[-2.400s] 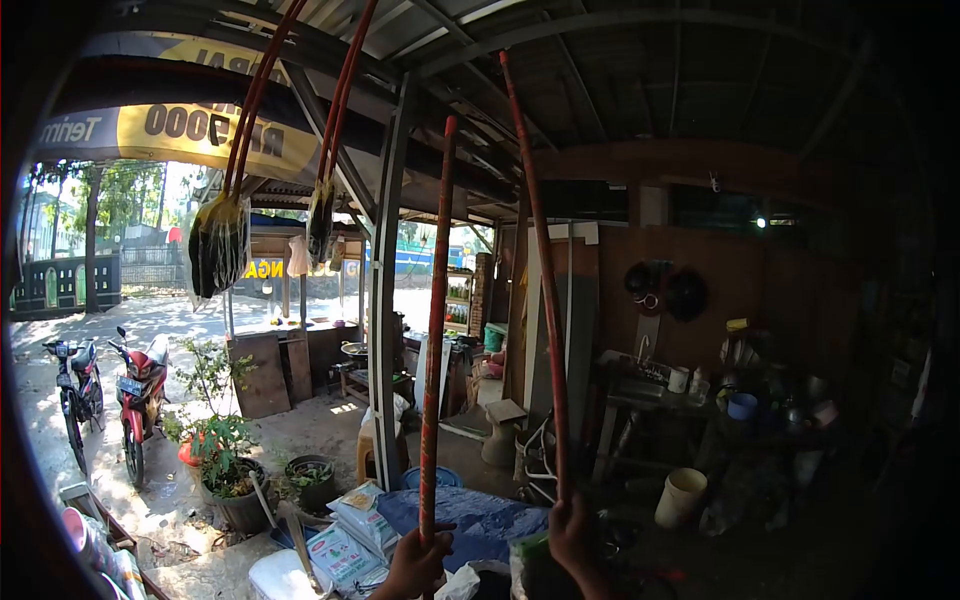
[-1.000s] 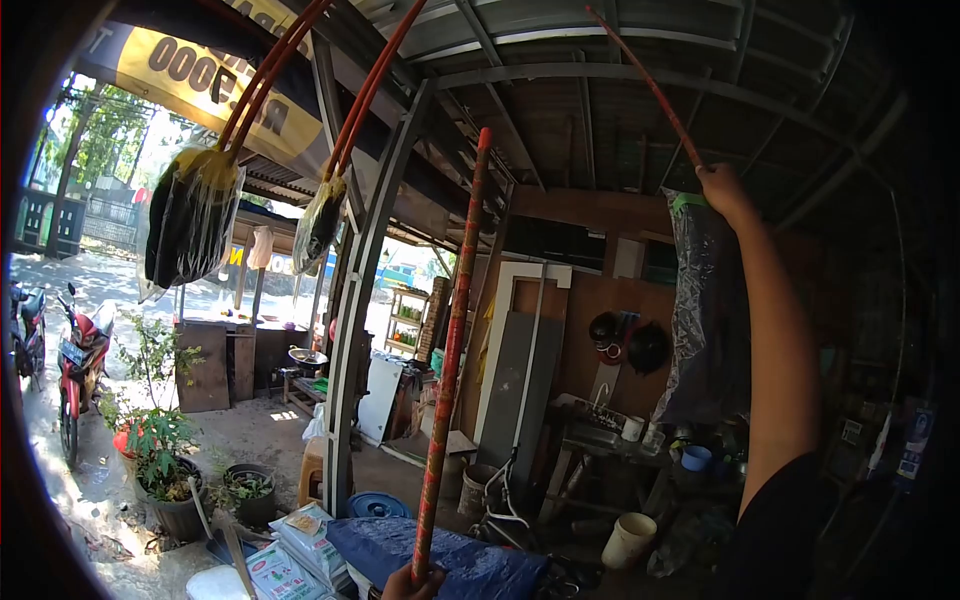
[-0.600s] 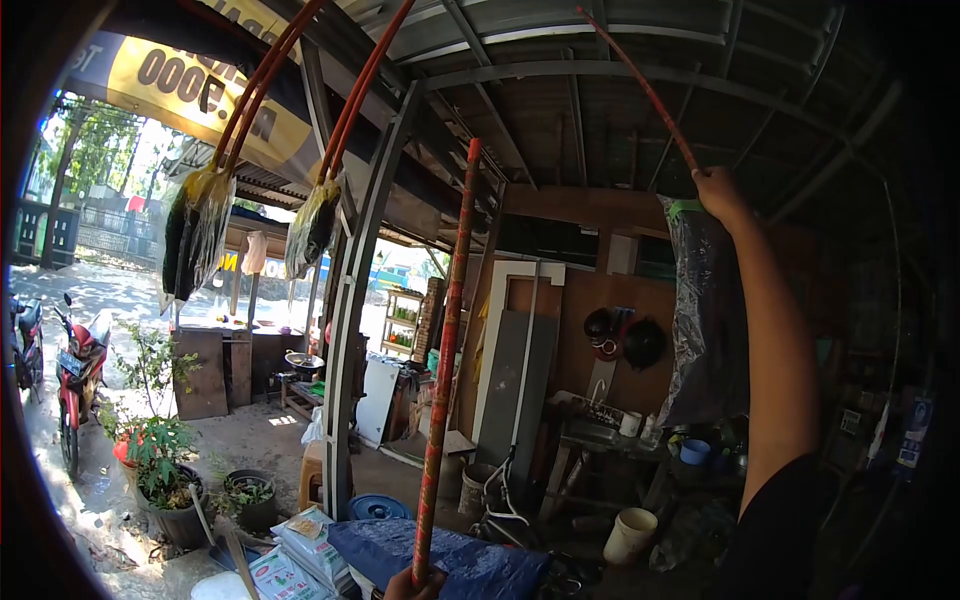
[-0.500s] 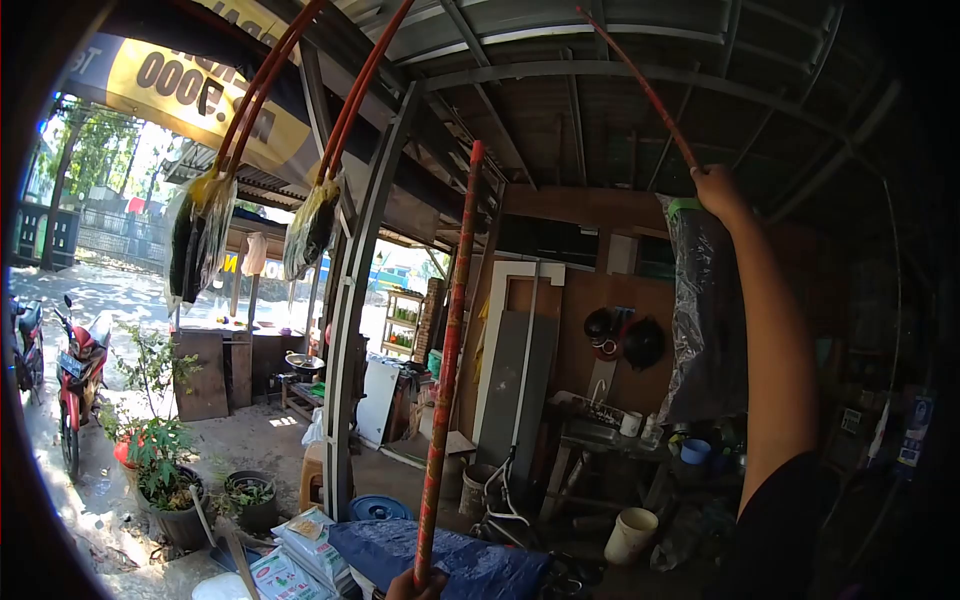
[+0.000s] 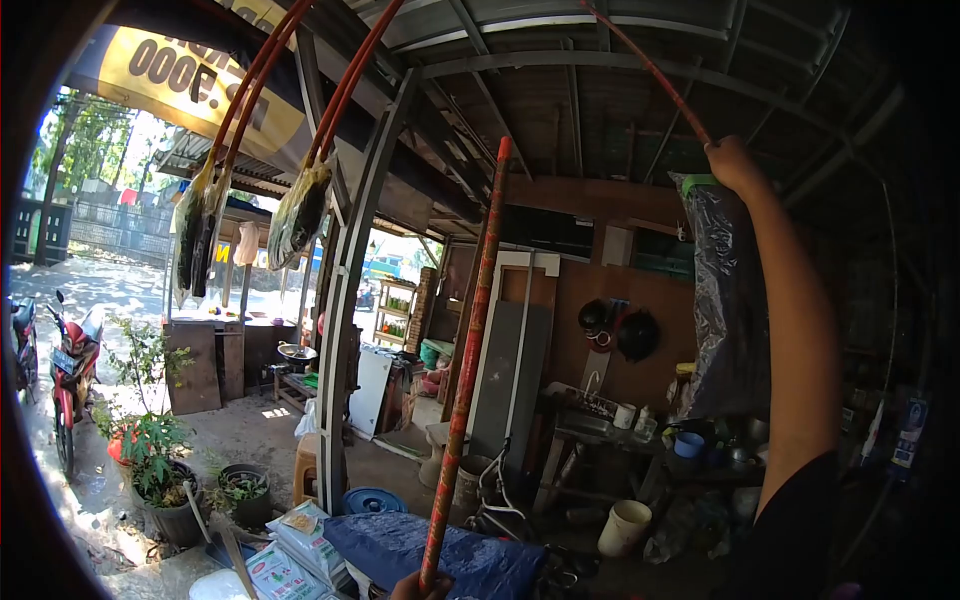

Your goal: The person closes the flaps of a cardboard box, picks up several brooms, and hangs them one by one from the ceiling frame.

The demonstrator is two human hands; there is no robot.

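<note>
My right hand (image 5: 738, 165) is raised at the upper right, its fingers wrapped round the thin red handle of a duster (image 5: 722, 290). The duster's dark head hangs below the hand in clear plastic, with a green band at its top. At the bottom edge my left hand (image 5: 421, 585) is closed round a red pole (image 5: 470, 370) with a gold pattern. This pole stands nearly upright, leaning slightly right; its lower end is out of view. Other red-handled dusters hang at the upper left, their dark heads (image 5: 300, 212) bagged in plastic.
A metal post (image 5: 345, 300) stands left of the pole. Below lie a dark blue cover (image 5: 400, 545) and printed packs (image 5: 285, 570). Potted plants (image 5: 165, 495) and a motorbike (image 5: 72, 370) are at left. A sink (image 5: 585, 425) and a bucket (image 5: 625, 527) stand at right.
The view has shifted slightly. The red pole's top and the bagged duster appear further right. My right hand sits a little higher in view; both hands keep their holds.
</note>
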